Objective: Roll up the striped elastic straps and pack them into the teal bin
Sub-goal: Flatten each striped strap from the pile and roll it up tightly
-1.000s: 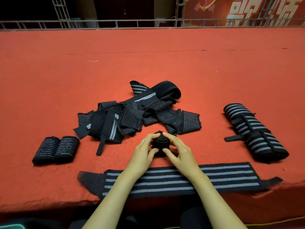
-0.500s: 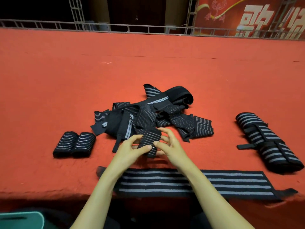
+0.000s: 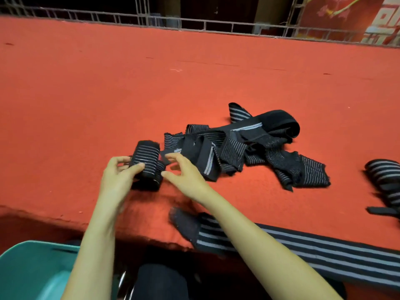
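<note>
Teal bin (image 3: 28, 260): sat lower left of frame, below and left of the roll.
Left hand (image 3: 118, 176): nearer the bin; gripped the roll, thumb across its stripes.
Rolled strap (image 3: 147, 158): left of centre, long axis near-upright in frame.
Right hand (image 3: 184, 173): just right of roll; fingers loose, held nothing.

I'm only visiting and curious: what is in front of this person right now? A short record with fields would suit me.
surface: red carpet
left hand: grips a rolled strap, thumb on its stripes
right hand: fingers relaxed beside the roll, holding nothing
loose pile: unrolled striped straps, right of the hands
flat strap: stretched along the near edge
strapped bundle: at the right edge, cut off by the frame
teal bin: lower left, below the carpet's edge, partly in view
</note>
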